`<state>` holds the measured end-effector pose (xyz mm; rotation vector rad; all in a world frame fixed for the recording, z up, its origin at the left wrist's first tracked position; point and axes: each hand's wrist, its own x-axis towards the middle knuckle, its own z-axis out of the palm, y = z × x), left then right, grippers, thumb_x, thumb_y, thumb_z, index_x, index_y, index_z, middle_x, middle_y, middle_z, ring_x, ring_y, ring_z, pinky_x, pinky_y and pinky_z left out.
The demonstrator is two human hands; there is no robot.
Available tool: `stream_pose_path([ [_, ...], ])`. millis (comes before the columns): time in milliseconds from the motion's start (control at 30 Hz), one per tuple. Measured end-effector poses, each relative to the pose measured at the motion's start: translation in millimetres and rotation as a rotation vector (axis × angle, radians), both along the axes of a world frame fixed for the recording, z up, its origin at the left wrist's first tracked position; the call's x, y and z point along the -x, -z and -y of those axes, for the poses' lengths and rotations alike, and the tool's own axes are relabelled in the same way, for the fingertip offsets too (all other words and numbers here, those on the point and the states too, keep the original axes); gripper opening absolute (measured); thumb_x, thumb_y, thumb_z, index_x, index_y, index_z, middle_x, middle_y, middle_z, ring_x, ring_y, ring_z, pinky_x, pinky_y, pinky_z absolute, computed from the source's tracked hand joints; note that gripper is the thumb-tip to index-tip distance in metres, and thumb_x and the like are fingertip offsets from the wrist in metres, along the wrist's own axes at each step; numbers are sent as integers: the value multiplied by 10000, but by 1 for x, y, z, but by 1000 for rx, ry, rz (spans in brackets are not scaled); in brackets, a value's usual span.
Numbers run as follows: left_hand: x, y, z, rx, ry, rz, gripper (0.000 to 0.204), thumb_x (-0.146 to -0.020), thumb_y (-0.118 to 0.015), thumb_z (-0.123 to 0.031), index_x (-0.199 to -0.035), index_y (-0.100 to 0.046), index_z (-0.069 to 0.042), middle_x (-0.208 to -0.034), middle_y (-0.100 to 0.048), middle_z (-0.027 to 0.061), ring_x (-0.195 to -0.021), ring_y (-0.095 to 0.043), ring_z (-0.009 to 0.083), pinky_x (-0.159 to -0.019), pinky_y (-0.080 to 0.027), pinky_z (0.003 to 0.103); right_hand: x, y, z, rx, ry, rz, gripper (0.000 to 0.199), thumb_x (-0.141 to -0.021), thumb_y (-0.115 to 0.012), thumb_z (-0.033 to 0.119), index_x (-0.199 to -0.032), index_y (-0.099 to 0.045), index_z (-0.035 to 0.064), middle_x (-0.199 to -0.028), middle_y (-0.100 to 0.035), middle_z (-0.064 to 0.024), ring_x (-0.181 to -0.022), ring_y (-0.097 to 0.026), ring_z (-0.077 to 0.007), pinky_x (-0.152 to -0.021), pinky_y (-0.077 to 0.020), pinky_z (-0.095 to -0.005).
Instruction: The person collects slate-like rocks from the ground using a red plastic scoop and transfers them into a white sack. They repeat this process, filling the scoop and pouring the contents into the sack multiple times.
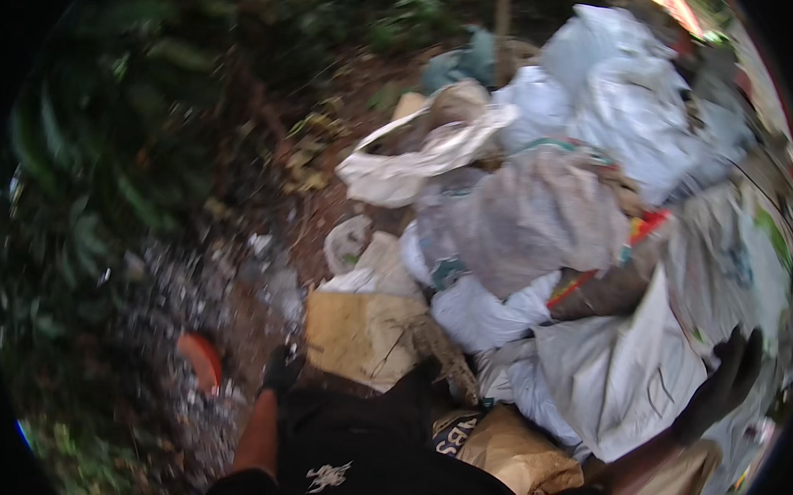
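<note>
**Site finding: both hands beside loose sacks, no firm grip showing**

You are standing over a heap of filled bags, and your black shirt (353,436) is covering part of the near edge.

Your right hand (732,377) is hanging out at the far right, beside the white sack (626,368). Its fingers are standing spread, with nothing showing between them; whether the palm is touching the plastic behind it, you are not letting this view tell. The outstretched arm is probably serving to balance you over uneven footing.

Your left hand (282,368) is hanging low, just beside the tan sheet (357,334). It is appearing small and blurred, so its grip cannot be told: neither pinching nor release is showing clearly.

The white sack is lying at the right of the heap, its surface sloping in folds, likely because uneven bags are supporting it. The tan sheet is lying at the heap's near left edge.

Farther back, the grey-brown sack (539,223) is resting on paler bags, apparently slumping to their shape. The open sack (373,180) is gaping upward, its rim presumably being held out by its contents. An orange curved piece (200,361) is lying apart, on littered ground (169,299).
</note>
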<state>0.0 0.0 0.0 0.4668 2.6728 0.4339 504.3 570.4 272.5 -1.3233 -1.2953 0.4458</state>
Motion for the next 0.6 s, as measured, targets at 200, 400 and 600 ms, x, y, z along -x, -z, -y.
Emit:
stream_pose_path([
  [200, -82, -2, 53, 115, -305, 168, 650, -832, -730, -466, -1272, -605, -3, -1206, -645, 261, -1137, -612, 424, -1002, -476, 486, 112, 226, 210, 1205, -1095, 202, 409, -922, -629, 132, -1295, -583, -29, -1009, -657, -59, -825, -603, -138, -745, -512, -289],
  [400, -99, 81, 111, 51, -261, 448, 613, -886, -656, -482, -1268, -559, -13, -1213, -630, 265, -1178, -582, 446, -1000, -466, 493, 144, 352, 285, 1187, -1275, 544, 349, -869, -691, 167, -1167, -638, -6, -891, -677, -75, -777, -629, -138, -712, -522, -307],
  [600, -86, 153, 266, -1, -192, 318, 643, -876, -740, -367, -1327, -486, 13, -1090, -663, 198, -1009, -654, 353, -894, -525, 434, 200, 437, 359, 1154, -1152, 584, 255, -861, -682, 139, -1058, -628, -14, -822, -633, -45, -666, -594, -121, -584, -490, -284],
])
